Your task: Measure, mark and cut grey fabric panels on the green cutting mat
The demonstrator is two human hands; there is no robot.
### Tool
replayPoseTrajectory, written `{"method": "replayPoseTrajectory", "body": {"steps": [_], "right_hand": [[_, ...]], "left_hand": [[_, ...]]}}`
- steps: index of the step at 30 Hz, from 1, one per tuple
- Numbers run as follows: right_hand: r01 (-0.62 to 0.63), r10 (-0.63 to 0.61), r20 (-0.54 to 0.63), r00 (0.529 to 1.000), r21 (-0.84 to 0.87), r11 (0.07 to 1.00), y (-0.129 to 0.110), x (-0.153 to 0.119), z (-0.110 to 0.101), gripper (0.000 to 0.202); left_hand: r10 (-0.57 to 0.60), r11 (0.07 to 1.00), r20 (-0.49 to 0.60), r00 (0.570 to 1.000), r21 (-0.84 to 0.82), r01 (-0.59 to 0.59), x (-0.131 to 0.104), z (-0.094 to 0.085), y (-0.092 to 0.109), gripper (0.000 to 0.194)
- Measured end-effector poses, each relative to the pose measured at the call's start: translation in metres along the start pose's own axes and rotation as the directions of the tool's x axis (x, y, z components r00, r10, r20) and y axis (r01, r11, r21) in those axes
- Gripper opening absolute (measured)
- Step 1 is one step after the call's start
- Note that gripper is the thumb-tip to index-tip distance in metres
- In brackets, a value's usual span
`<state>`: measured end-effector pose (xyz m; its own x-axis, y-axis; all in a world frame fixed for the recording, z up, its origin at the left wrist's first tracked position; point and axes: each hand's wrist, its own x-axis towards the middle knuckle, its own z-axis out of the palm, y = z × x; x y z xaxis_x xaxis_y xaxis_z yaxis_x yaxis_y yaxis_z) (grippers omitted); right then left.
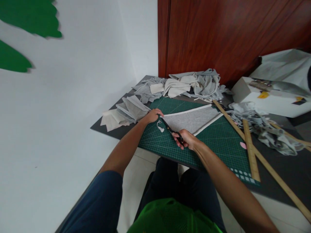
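Note:
A triangular grey fabric piece [195, 121] with white bound edges lies on the green cutting mat [159, 137]. At its left tip, the fingers of my left hand [153, 115] are closed on the corner of the cloth. My right hand [186, 139] grips the black handles of a pair of scissors [168, 127]. The blades point up and left, with their tips right at that corner by my left fingers. Just below the blade tips lies a small white cord scrap [160, 127] on the mat. Exactly where the blades meet the cloth is too small to make out.
Folded grey and white cloth pieces [132, 111] lie left of the mat. Heaped fabric [201, 83] lines the back edge. To the right are wooden rulers [250, 150], a crumpled fabric pile [269, 129] and a white box [264, 94]. A white wall [80, 106] borders the left.

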<state>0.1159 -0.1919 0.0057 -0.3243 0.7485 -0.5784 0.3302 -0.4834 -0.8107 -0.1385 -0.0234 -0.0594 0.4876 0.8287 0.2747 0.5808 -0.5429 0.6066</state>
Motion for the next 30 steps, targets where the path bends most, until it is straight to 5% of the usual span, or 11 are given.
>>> {"method": "replayPoseTrajectory", "body": {"steps": [8, 15, 21, 30], "right_hand": [[-0.010, 0.010, -0.001, 1.000, -0.036, 0.999, -0.005, 0.003, -0.003, 0.033], [0.015, -0.014, 0.004, 1.000, -0.077, 0.997, -0.001, -0.006, -0.013, 0.035], [0.099, -0.100, -0.014, 0.995, -0.023, 0.995, 0.011, -0.021, -0.037, 0.030], [0.152, -0.137, -0.195, 0.971, 0.064, 0.986, 0.036, -0.003, -0.049, 0.027]], "left_hand": [[-0.006, 1.000, 0.019, 1.000, 0.013, 0.005, 0.000, -0.002, 0.004, 0.049], [-0.044, 0.996, -0.030, 0.999, 0.081, 0.046, -0.004, 0.001, 0.012, 0.017], [-0.068, 0.987, -0.044, 0.997, 0.144, 0.073, -0.011, 0.002, 0.011, 0.027], [-0.207, 0.976, -0.134, 0.969, 0.035, 0.214, -0.016, -0.005, 0.023, 0.028]]}}
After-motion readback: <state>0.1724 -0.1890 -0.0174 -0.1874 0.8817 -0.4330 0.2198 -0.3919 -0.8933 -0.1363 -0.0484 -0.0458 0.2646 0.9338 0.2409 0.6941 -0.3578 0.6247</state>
